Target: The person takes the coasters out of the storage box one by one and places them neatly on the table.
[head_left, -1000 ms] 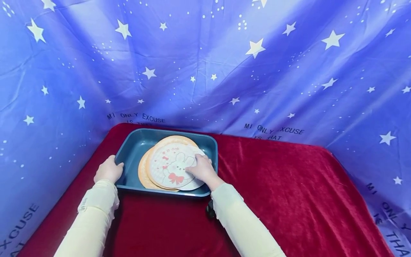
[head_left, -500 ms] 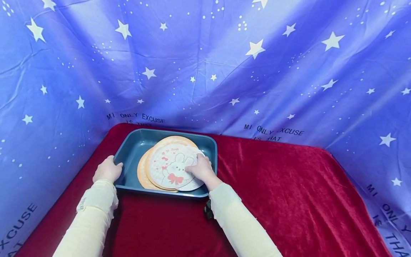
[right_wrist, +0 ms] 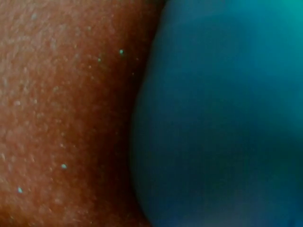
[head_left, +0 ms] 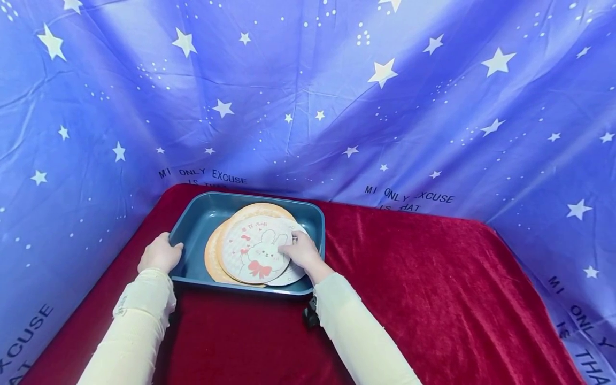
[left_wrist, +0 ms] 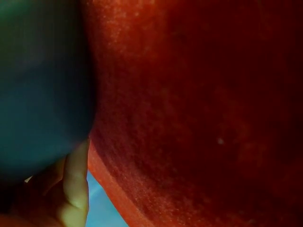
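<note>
Disc (head_left: 255,251), round, pale, rabbit-printed

Left arm: pale sleeve (head_left: 132,329) enters low on the left, slanting forward and slightly inward.
Left hand: (head_left: 161,254) knuckles up, thumb directed inward, in a gripping pose; the left wrist view shows fingers (left_wrist: 75,184), the rest in shadow.
Right arm: pale sleeve (head_left: 363,334) slants forward and inward.
Right hand: (head_left: 305,252) back up, thumb spread from bent fingers; firmness of grip indeterminable.
Spacing: hands well apart, near level.
</note>
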`<state>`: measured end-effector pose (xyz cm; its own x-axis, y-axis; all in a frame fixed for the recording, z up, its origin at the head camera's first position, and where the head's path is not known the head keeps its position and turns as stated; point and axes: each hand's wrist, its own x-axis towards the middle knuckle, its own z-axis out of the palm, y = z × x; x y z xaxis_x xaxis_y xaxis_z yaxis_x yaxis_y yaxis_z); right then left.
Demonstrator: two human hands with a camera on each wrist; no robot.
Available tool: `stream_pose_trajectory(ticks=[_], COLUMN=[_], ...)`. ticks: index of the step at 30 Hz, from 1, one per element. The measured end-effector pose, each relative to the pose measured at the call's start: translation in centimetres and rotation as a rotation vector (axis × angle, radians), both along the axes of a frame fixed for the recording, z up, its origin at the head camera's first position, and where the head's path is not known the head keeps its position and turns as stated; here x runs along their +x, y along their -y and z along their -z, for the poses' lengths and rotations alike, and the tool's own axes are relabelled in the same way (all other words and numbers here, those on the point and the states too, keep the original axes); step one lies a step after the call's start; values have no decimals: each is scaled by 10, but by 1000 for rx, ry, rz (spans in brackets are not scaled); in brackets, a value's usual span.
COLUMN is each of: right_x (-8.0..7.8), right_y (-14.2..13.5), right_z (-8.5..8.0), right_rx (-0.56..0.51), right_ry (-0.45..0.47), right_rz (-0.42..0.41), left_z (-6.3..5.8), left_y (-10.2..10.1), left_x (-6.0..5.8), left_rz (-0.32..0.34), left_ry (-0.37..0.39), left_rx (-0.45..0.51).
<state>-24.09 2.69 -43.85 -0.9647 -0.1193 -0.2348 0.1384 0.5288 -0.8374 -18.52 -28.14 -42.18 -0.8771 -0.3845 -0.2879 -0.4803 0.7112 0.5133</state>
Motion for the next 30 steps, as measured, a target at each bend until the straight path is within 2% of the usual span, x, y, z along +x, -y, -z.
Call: stream_pose_trajectory(ticks=[6,13,22,26,30], right_x=[4,10,21,26,29], right_y=[3,4,2,-1,-6], right_z=[-2,-2,-1,-1,-1], right_rx=[94,175,46,-20,-116], right_ry=[-84,-248,-448,-596,-756], right_rz=[-39,-73,-63,-26,48], left_z=[0,0,-1,-1,1], left_y=[2,2,2,2,2], left_x=[-2,-2,0,-2,-4], left_rz=[-1,-4,0,7,6], left_ry=[2,6,5,6,10], left_rx=[-2,0,3,19,31])
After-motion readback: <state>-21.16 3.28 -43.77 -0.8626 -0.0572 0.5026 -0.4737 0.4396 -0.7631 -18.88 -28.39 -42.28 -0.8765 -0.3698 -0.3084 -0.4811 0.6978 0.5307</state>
